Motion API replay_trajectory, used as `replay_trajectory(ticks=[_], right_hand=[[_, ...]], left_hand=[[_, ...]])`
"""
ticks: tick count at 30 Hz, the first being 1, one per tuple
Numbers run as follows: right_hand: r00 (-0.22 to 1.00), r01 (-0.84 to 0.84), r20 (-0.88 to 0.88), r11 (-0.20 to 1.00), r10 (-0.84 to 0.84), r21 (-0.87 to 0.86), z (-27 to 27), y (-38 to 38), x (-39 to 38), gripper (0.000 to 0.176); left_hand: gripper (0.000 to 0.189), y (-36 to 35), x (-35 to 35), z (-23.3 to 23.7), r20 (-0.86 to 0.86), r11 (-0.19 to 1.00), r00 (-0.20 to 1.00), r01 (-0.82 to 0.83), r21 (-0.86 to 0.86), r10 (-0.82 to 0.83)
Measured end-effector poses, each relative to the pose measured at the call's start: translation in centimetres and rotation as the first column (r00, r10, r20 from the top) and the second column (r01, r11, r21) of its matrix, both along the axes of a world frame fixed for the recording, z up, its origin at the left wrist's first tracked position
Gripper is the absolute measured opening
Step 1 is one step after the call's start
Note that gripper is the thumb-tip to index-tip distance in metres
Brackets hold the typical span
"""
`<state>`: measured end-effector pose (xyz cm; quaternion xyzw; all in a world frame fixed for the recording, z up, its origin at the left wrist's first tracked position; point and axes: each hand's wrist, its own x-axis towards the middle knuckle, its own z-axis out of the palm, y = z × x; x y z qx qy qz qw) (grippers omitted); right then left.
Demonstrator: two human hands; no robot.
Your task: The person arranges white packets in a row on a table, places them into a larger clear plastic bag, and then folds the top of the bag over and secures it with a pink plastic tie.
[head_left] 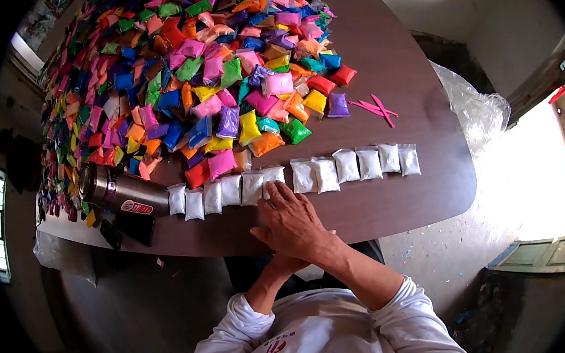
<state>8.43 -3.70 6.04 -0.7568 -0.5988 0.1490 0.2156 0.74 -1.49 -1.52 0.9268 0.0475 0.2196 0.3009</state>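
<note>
A row of small clear bags with white contents runs across the brown table, with one white bag (pixel 366 163) in its right part. My right hand (pixel 289 222) lies over the row's middle, fingers stretched out, fingertips on the lower edge of a white bag (pixel 273 174). Its thumb points left, and nothing shows in its grasp. My left hand (pixel 287 264) is mostly hidden beneath the right hand and wrist at the table's front edge. Its fingers cannot be made out, nor whether it holds anything.
A large heap of colourful packets (pixel 188 67) covers the table's left and back. A steel flask (pixel 112 188) lies at the row's left end, near a dark phone (pixel 134 227) and a small black object (pixel 111 234). Pink strips (pixel 382 111) lie behind the row.
</note>
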Motion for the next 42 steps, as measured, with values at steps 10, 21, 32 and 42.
replay_trajectory(ticks=[10,21,32,42], right_hand=[[1.000,0.012,-0.013,1.000,-0.012,-0.011,0.2,-0.1,0.0,0.055],[0.967,0.252,-0.059,0.955,-0.246,0.154,0.5,-3.2,2.8,0.061],[0.948,0.314,-0.130,0.917,-0.290,0.247,0.4,-4.0,4.5,0.060],[0.842,0.514,0.017,0.812,-0.539,0.277,-1.7,-8.1,9.4,0.049]], left_hand=[[0.037,0.0,-1.0,-1.0,0.000,0.989,0.998,-0.055,0.135,0.056],[0.041,-1.1,-0.3,1.1,0.066,0.248,0.997,0.077,-0.966,-0.050],[0.033,-1.2,1.3,1.5,0.085,0.271,0.985,0.041,-0.962,0.153],[0.035,0.4,1.7,3.2,0.131,0.967,0.991,0.059,-0.247,-0.027]])
